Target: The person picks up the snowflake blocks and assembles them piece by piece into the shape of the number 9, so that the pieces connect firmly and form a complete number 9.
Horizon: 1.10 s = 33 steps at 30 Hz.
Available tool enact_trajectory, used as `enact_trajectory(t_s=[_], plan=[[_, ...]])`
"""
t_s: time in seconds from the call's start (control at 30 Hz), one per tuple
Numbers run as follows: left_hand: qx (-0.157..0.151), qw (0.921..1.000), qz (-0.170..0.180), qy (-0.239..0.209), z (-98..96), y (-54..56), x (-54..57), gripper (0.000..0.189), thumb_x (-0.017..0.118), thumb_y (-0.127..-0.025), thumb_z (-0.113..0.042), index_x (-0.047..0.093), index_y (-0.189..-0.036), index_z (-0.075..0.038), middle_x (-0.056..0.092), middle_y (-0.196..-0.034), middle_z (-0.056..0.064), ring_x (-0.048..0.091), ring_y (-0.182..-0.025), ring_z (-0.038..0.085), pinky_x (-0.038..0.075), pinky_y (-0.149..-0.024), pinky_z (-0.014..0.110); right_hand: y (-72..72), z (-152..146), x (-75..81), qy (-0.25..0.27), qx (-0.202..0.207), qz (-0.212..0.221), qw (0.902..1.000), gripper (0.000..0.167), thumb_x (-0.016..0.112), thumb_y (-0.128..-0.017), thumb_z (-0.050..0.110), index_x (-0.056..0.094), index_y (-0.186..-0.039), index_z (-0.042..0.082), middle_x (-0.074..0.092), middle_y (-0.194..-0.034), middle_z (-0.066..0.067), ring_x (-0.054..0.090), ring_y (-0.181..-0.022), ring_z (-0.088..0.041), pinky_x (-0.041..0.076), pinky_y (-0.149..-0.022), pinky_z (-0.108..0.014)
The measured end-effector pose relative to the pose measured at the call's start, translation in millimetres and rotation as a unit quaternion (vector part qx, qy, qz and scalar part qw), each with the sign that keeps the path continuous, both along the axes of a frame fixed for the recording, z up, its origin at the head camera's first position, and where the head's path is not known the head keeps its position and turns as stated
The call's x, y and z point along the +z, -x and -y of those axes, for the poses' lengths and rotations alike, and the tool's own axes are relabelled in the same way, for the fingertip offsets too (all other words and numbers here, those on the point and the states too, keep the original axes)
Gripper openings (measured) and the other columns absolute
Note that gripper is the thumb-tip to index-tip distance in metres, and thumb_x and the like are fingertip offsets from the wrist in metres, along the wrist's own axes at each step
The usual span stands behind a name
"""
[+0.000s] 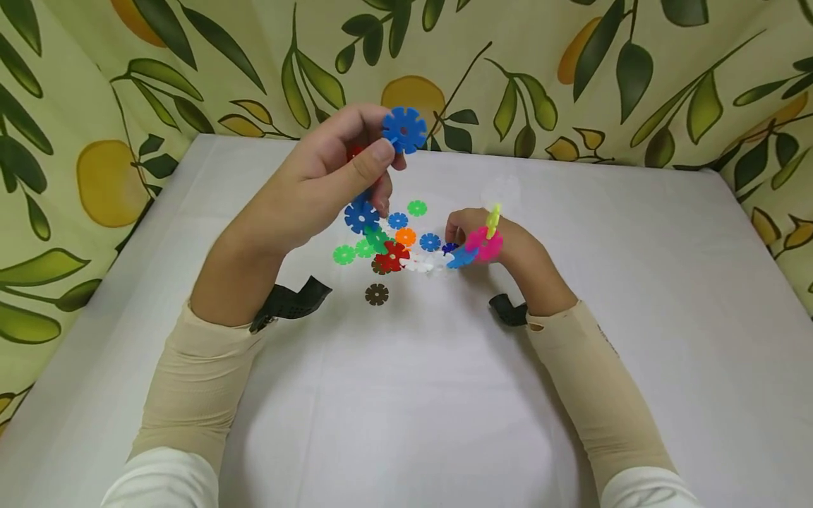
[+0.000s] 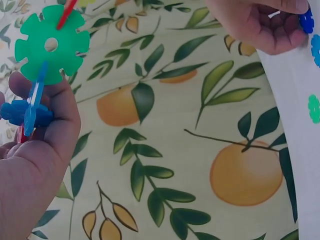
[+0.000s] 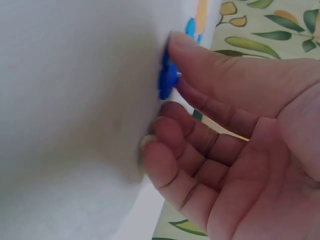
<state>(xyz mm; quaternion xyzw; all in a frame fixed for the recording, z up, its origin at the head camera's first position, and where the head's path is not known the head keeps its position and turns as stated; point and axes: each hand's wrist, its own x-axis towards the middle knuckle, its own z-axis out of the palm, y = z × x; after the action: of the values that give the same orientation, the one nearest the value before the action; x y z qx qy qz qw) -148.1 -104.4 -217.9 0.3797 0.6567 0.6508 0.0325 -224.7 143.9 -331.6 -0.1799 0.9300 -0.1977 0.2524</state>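
Linked discs run in a curved chain from our left grip, which is grasping them near one end. There our thumb tip lies against the edge of a blue disc that sticks out past the fingers. A red piece shows between the fingers, and below the grip the chain drops, then bends across toward our right side. A pink disc and a yellow disc form its far end, in front of our right grip; we cannot tell whether its lowest part meets the desk.

Our right grip is pinching a dark blue disc by the thumb, low over the desk. Between the two hands we see loose discs: an orange disc, a pale green disc and a light blue disc. Nearer us lies a brown disc, well apart from both hands.
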Motion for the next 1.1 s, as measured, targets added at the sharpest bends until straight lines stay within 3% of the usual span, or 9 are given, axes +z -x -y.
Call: enact_trajectory(t_s=[0.17,0.27,0.37,0.47,0.57,0.67,0.73,0.87,1.1], plan=[[0.004,0.9997,-0.003,-0.024,-2.2,-1.5,0.7,0.024,0.046,-0.102,0.006,0.053,-0.124,0.000,0.051,-0.103,0.023,0.056,-0.074,0.034,0.056,-0.070,0.040,-16.4,-2,18.2,-0.014,-0.012,-0.006,0.9998,0.035,0.082,-0.084,0.018,0.060,-0.108,0.004,0.062,-0.100,-0.013,0.057,-0.096,-0.030,0.050,-0.082,-0.042],[0.003,0.9995,0.002,-0.032,-4.6,-2.5,0.6,0.023,0.047,-0.102,0.005,0.053,-0.124,0.000,0.051,-0.102,0.023,0.056,-0.074,0.035,0.056,-0.070,0.040,-22.4,-8,32.9,0.032,-0.025,-0.009,0.9991,0.026,0.078,-0.087,0.013,0.059,-0.103,0.005,0.062,-0.091,-0.013,0.059,-0.088,-0.030,0.049,-0.075,-0.041],[0.000,0.9995,0.008,-0.032,-7.9,-2.9,0.8,0.022,0.046,-0.102,0.003,0.051,-0.124,0.000,0.050,-0.102,0.023,0.054,-0.072,0.033,0.055,-0.067,0.038,-25.1,-21,50.1,0.127,-0.045,-0.072,0.9882,0.016,0.074,-0.089,0.003,0.061,-0.099,0.002,0.063,-0.090,-0.013,0.058,-0.085,-0.028,0.049,-0.073,-0.036],[-0.008,0.9995,0.008,-0.029,-11.0,-3.6,0.8,0.022,0.045,-0.103,0.003,0.049,-0.124,0.001,0.049,-0.100,0.022,0.051,-0.068,0.032,0.054,-0.064,0.036,-33.5,-33,71.7,0.221,-0.081,-0.202,0.9507,0.011,0.069,-0.090,-0.004,0.067,-0.101,-0.002,0.066,-0.096,-0.012,0.061,-0.085,-0.021,0.051,-0.074,-0.024],[-0.013,0.9997,0.000,-0.022,-13.8,-5.7,0.6,0.022,0.045,-0.103,0.003,0.049,-0.124,0.002,0.048,-0.099,0.022,0.050,-0.067,0.031,0.052,-0.062,0.036,-46.5,-37,91.6,0.362,-0.094,-0.287,0.8816,0.015,0.067,-0.089,-0.012,0.070,-0.103,-0.009,0.070,-0.097,-0.013,0.067,-0.083,-0.018,0.054,-0.076,-0.019],[-0.011,0.9998,-0.015,-0.011,-16.6,-8.5,0.1,0.022,0.047,-0.102,0.002,0.049,-0.124,0.003,0.049,-0.098,0.020,0.049,-0.067,0.032,0.050,-0.060,0.036,-60.2,-32,105.5,0.454,-0.036,-0.351,0.8182,0.014,0.068,-0.086,-0.017,0.072,-0.098,-0.012,0.074,-0.093,-0.013,0.073,-0.083,-0.017,0.056,-0.077,-0.022],[-0.005,0.9996,-0.028,-0.002,-18.3,-10.2,-0.3,0.023,0.049,-0.102,0.002,0.049,-0.125,0.003,0.050,-0.098,0.019,0.050,-0.067,0.032,0.049,-0.059,0.035,-69.9,-25,111.4,0.467,0.008,-0.397,0.7903,0.016,0.071,-0.081,-0.020,0.073,-0.095,-0.012,0.075,-0.090,-0.013,0.073,-0.081,-0.015,0.057,-0.075,-0.023],[0.006,0.9990,-0.042,0.011,-20.8,-12.8,-1.7,0.024,0.050,-0.101,0.003,0.048,-0.125,0.004,0.050,-0.097,0.017,0.050,-0.066,0.032,0.050,-0.058,0.035,-85.2,-10,118.7,0.418,0.059,-0.485,0.7662,0.016,0.076,-0.078,-0.017,0.074,-0.093,-0.011,0.075,-0.088,-0.012,0.073,-0.079,-0.012,0.057,-0.073,-0.024],[0.030,0.9963,-0.055,0.059,-24.6,-18.3,-2.4,0.039,0.049,-0.105,-0.009,0.041,-0.143,-0.003,0.050,-0.096,0.014,0.053,-0.064,0.026,0.052,-0.057,0.037,-94.0,-6,120.0,0.318,0.093,-0.539,0.7741,0.016,0.076,-0.085,-0.004,0.072,-0.098,-0.012,0.074,-0.093,-0.017,0.074,-0.085,-0.022,0.055,-0.079,-0.022]])
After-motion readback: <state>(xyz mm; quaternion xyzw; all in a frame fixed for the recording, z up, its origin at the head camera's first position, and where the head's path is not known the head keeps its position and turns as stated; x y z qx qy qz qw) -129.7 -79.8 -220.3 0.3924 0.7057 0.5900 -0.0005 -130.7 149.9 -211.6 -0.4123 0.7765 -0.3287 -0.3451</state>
